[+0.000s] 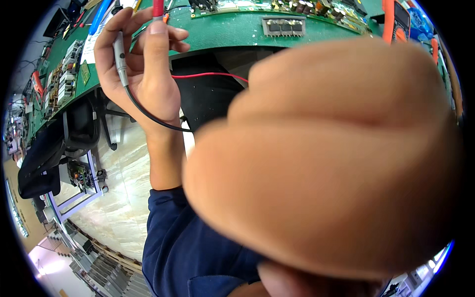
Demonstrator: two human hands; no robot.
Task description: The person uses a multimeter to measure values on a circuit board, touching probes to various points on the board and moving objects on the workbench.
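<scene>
My left hand (161, 91) is raised at the upper left, its fingers curled around two multimeter probes. The black-and-grey probe (120, 59) points upward, its black lead hanging past my wrist. The red probe (158, 9) stands between thumb and fingers at the top edge; its tip is out of view. A red lead (210, 74) runs to the right behind my right hand (321, 183). That hand is very close, large and blurred, and covers much of the view. Its fingers cannot be made out, nor whether it holds anything.
Circuit boards (316, 9) lie along the far side of the green bench mat (222, 34), with a grey module (284, 26) in front. An orange multimeter (397, 22) stands at the far right. More boards (67, 74) line the left bench. A black chair (79, 123) and wheeled frame (81, 200) stand at left.
</scene>
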